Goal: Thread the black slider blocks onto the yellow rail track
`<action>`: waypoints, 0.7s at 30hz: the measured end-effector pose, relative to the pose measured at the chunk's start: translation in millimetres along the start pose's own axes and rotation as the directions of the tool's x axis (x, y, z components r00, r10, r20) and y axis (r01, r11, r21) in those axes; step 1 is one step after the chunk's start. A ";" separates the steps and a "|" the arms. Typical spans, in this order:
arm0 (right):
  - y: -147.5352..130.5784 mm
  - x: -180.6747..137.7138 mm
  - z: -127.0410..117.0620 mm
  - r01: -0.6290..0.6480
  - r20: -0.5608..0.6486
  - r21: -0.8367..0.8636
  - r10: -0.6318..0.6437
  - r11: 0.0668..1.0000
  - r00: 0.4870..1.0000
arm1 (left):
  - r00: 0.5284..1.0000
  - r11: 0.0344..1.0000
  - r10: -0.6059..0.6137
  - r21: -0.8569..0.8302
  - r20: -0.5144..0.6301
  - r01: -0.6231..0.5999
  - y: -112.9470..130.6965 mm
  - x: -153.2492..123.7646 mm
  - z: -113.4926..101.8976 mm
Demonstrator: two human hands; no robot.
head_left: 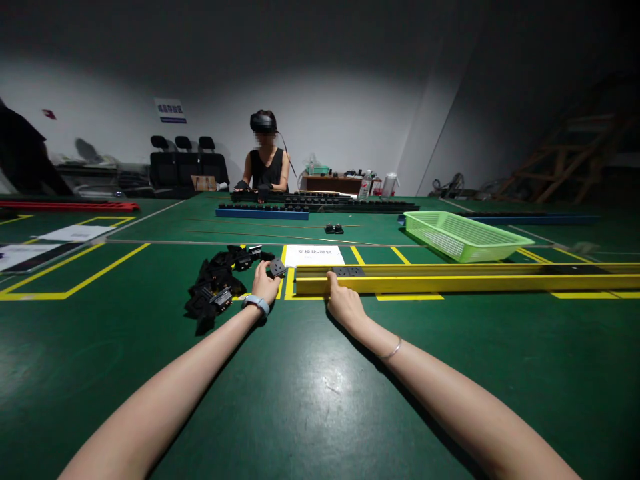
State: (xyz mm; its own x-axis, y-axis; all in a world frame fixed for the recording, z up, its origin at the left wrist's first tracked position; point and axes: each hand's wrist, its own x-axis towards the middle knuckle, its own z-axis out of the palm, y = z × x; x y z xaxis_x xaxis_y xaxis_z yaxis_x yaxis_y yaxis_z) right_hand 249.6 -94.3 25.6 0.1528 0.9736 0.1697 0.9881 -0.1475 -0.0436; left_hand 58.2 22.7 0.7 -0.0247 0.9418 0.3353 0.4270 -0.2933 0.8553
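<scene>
My left hand [267, 283] pinches a black socket module [277, 268] just off the left end of a yellow rail [400, 285]. My right hand [344, 300] is closed at the rail's front wall near that end, with a fingertip over its top edge. Inside the channel, beside this fingertip, sit black socket modules [349, 271]. Farther right along the same channel lies another dark piece [570, 269]. A loose heap of black modules [213, 287] spreads over the table to the left of my left hand.
A light green basket [465, 237] stands behind the rail. A printed paper sign [315, 255] lies behind its left end. Two small black parts [333, 229] and thin rods are farther back. A co-worker [265, 160] sits across the green table [310, 400] near a blue rail [263, 213].
</scene>
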 end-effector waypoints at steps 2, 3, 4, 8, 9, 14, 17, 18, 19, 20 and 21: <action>0.1 0.1 0.4 0.003 0.002 -0.003 -0.003 1.000 1.000 | 0.999 1.000 0.017 0.011 0.030 -0.017 -0.7 -0.1 1.2; 0.0 0.2 0.6 0.000 -0.001 0.000 0.000 1.000 1.000 | 0.999 0.999 0.023 0.031 0.044 -0.024 -1.0 -0.3 1.7; -0.1 0.2 0.8 -0.005 -0.005 0.005 0.005 1.000 1.000 | 0.998 0.998 0.025 0.059 0.055 -0.028 -1.4 -0.7 2.2; 0.0 0.5 2.1 -0.031 -0.016 0.029 0.031 0.999 0.999 | 0.996 0.985 0.020 0.166 0.085 -0.034 -3.4 -2.1 3.6; 0.2 0.6 2.4 -0.034 -0.018 0.033 0.035 0.999 0.999 | 0.996 0.983 0.023 0.178 0.091 -0.039 -3.9 -2.0 3.7; 0.5 0.9 2.7 -0.034 -0.034 0.046 0.035 0.998 0.999 | 0.993 0.979 0.058 0.188 0.105 -0.078 -3.3 0.2 3.8; 0.1 0.1 1.0 -0.039 -0.026 0.050 0.040 0.998 0.999 | 0.990 0.974 0.037 0.217 0.138 -0.066 -0.4 0.2 4.4; -0.1 -0.3 0.4 -0.039 -0.023 0.052 0.041 0.998 0.999 | 0.988 0.972 0.022 0.230 0.150 -0.056 0.8 -0.2 4.8; -0.3 -0.7 -0.1 -0.039 -0.020 0.054 0.040 0.998 0.999 | 0.987 0.968 0.007 0.245 0.160 -0.047 1.8 -0.7 5.3; -0.5 -1.1 -0.5 -0.039 -0.017 0.056 0.040 0.998 0.999 | 0.986 0.966 -0.003 0.257 0.168 -0.041 2.5 -1.1 5.8; -0.6 -1.3 -0.8 -0.039 -0.015 0.056 0.040 0.998 0.999 | 0.985 0.964 -0.001 0.261 0.174 -0.045 3.0 -1.4 6.3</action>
State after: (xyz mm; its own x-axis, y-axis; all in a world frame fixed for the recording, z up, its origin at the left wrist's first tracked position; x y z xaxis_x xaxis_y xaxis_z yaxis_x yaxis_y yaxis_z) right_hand 248.8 -95.7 26.2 0.1926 0.9641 0.1827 0.9788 -0.1755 -0.1056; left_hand 65.2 21.6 0.3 0.1326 0.9562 0.2609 0.6492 -0.2827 0.7062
